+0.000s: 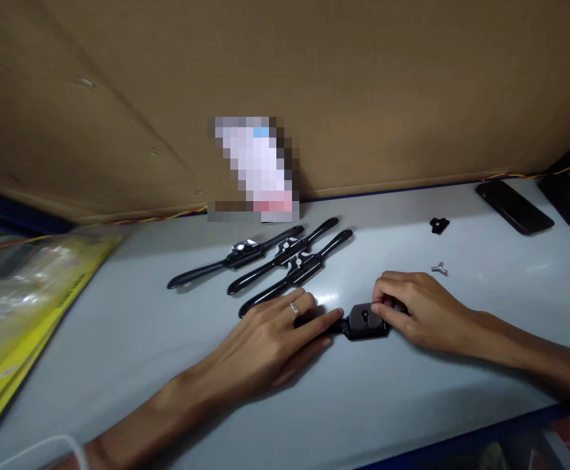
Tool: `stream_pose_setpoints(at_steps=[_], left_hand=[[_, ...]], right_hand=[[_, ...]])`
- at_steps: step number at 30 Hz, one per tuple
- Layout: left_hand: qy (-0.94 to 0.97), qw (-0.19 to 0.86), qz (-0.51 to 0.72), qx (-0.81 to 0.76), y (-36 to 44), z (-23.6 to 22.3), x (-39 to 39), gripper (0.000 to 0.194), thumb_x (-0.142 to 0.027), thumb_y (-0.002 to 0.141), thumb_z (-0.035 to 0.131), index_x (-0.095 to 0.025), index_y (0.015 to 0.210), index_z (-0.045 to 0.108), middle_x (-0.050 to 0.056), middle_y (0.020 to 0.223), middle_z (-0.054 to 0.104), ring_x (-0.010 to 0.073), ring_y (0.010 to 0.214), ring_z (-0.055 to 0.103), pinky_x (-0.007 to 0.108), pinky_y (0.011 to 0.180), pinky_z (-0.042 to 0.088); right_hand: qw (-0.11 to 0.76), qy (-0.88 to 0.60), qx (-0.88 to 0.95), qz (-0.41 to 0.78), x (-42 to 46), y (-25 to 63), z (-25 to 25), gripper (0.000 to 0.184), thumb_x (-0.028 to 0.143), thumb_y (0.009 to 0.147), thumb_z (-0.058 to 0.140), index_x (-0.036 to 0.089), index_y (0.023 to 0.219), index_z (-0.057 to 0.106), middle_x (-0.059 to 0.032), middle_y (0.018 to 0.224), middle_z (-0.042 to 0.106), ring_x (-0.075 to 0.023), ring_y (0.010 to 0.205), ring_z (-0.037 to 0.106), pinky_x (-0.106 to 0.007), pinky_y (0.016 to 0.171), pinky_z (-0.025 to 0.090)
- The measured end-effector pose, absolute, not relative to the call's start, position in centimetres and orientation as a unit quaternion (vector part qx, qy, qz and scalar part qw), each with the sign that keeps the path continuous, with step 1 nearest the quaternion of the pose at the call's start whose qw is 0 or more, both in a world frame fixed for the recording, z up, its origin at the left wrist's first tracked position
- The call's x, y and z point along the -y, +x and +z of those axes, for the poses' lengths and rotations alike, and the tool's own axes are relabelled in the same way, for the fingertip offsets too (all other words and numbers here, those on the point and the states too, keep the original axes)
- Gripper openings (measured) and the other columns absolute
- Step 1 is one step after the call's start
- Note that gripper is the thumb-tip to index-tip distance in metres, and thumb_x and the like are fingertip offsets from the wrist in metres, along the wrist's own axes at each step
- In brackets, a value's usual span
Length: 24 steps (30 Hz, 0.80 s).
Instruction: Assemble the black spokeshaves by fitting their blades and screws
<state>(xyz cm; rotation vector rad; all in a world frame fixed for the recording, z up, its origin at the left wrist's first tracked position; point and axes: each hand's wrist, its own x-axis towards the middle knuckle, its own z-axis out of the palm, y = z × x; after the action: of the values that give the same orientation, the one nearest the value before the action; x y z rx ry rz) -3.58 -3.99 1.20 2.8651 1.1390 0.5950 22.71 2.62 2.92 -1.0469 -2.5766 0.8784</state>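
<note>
From my end I am losing most of the black tool [369, 331]: the left hand [285, 333] is covering nearly all of its left handle, and the right hand [416, 307] is hiding its right one. A pixelated patch [260, 170] is masking something by the far wall [387, 104], the yellow packets [83, 261] are running out of view at the left, and a dark object [569, 199] is getting cut off at the far right. The tool is lying on the table [177, 418] between both hands, its dark grey plate [364, 318] facing up. The left hand is gripping the handle, forefinger stretching toward the plate; the right hand is pinching narrowly at the tool's right end, fingertips touching the plate's edge. Three similar tools [300, 264] are lying beyond the left hand; a wing screw [440, 268] is sitting beyond the right.
</note>
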Motion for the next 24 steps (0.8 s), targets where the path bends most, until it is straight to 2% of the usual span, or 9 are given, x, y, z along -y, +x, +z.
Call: stream_pose_setpoints(at_steps=[9, 17, 20, 24], left_hand=[[0.914, 0.001, 0.191, -0.357, -3.5, 1.3, 4.0, 0.027, -0.022, 0.104, 0.05, -0.016, 0.127, 0.062, 0.004, 0.087, 0.06, 0.0168, 0.074, 0.056, 0.027, 0.059, 0.05], [0.915, 0.0, 0.181, -0.362, -3.6, 1.2, 4.0, 0.028, -0.023, 0.104, 0.049, -0.015, 0.128, 0.061, 0.005, 0.089, 0.06, 0.0174, 0.075, 0.057, 0.028, 0.061, 0.051], [0.914, 0.003, 0.177, -0.366, -3.6, 1.2, 4.1, 0.028, -0.023, 0.104, 0.049, -0.015, 0.13, 0.059, 0.006, 0.091, 0.061, 0.0178, 0.077, 0.058, 0.028, 0.063, 0.052], [0.914, 0.006, 0.179, -0.365, -3.5, 1.3, 4.0, 0.028, -0.024, 0.105, 0.047, -0.014, 0.13, 0.057, 0.006, 0.091, 0.061, 0.0179, 0.078, 0.058, 0.029, 0.063, 0.054]], right_hand=[[0.119, -0.343, 0.882, 0.3, -2.8, 22.8, 3.0, 0.014, 0.016, 0.091, 0.056, 0.02, 0.077, 0.059, -0.0018, 0.08, 0.064, -0.0135, 0.067, 0.05, -0.03, 0.064, 0.032], [0.122, -0.334, 0.88, 0.315, -2.7, 22.8, 3.3, 0.017, 0.02, 0.095, 0.054, 0.019, 0.08, 0.061, -0.0025, 0.081, 0.064, -0.013, 0.069, 0.05, -0.028, 0.065, 0.034], [0.156, -0.361, 0.868, 0.302, -3.2, 23.2, 4.1, 0.019, 0.023, 0.096, 0.053, 0.019, 0.08, 0.062, -0.0023, 0.078, 0.066, -0.0132, 0.066, 0.051, -0.028, 0.064, 0.035], [0.235, -0.426, 0.851, 0.198, -6.0, 25.2, 5.5, 0.018, 0.026, 0.095, 0.052, 0.021, 0.083, 0.064, -0.0025, 0.079, 0.069, -0.0158, 0.066, 0.056, -0.031, 0.067, 0.038]])
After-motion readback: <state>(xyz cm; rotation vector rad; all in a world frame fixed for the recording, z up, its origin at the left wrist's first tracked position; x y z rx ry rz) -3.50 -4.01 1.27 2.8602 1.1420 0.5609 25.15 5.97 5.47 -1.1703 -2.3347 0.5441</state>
